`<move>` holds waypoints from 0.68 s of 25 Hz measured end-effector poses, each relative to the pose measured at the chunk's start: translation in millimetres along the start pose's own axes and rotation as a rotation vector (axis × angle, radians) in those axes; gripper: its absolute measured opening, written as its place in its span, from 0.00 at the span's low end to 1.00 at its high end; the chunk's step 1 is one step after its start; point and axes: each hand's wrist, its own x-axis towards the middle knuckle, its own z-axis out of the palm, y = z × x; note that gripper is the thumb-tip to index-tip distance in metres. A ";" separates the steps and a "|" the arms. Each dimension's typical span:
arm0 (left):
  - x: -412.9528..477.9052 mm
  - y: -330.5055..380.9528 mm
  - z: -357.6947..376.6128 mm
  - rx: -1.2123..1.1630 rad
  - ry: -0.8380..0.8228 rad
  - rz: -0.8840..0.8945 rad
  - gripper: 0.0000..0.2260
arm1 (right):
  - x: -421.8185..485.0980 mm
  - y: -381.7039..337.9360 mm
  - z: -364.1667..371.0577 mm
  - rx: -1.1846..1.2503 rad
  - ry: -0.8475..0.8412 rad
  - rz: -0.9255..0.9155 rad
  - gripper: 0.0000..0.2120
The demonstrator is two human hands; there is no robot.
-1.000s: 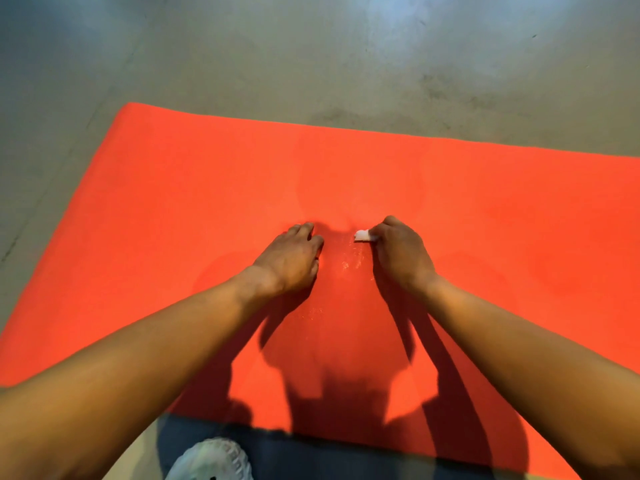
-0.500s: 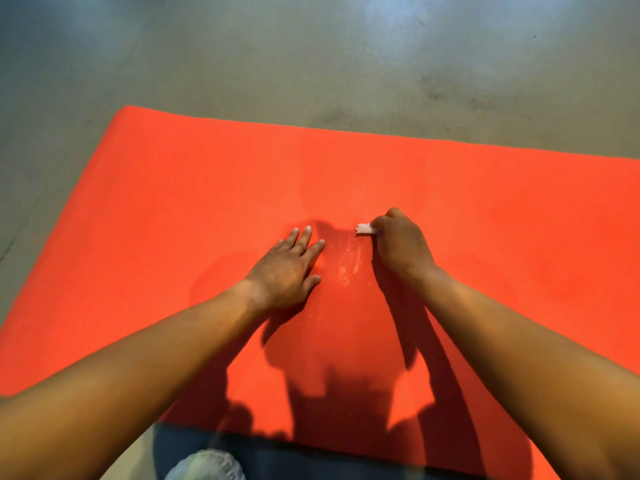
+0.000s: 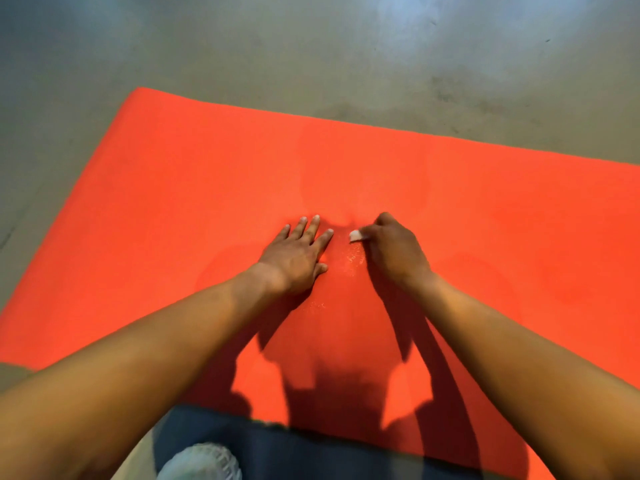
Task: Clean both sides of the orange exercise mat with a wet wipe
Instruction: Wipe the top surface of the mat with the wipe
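The orange exercise mat (image 3: 173, 209) lies flat on the floor and fills the middle of the view. My left hand (image 3: 298, 254) rests flat on it with the fingers spread and straight. Just to its right, my right hand (image 3: 391, 251) is curled round a small white wet wipe (image 3: 355, 235), of which only a corner sticks out by the thumb. The wipe is pressed down on the mat. A shiny wet patch (image 3: 353, 259) lies between the two hands.
Grey concrete floor (image 3: 311, 53) surrounds the mat at the back and left. My knee in blue jeans (image 3: 277, 452) and a white shoe (image 3: 204, 462) are at the mat's near edge. Shadows of my arms fall on the mat.
My left hand went from loosely curled to flat with the fingers spread on the mat. My right hand with the wipe has shifted slightly away from me.
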 end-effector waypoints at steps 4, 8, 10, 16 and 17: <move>6.6 2.6 -11.8 0.004 -0.023 -0.032 0.30 | -5.1 -13.9 3.4 -0.077 0.050 -0.058 0.15; -8.8 -12.5 -13.0 -0.069 0.137 -0.013 0.21 | -37.5 -44.0 29.1 -0.148 -0.101 -0.344 0.11; -23.8 -24.4 -9.7 -0.079 0.198 -0.047 0.18 | -29.6 -40.0 30.9 -0.193 -0.089 -0.364 0.10; -62.4 -51.8 -0.1 -0.096 0.141 -0.213 0.20 | -4.6 -35.0 25.1 -0.035 0.051 0.015 0.10; -67.2 -54.6 0.8 -0.101 0.137 -0.234 0.20 | -11.9 -43.6 31.0 -0.010 0.030 -0.036 0.12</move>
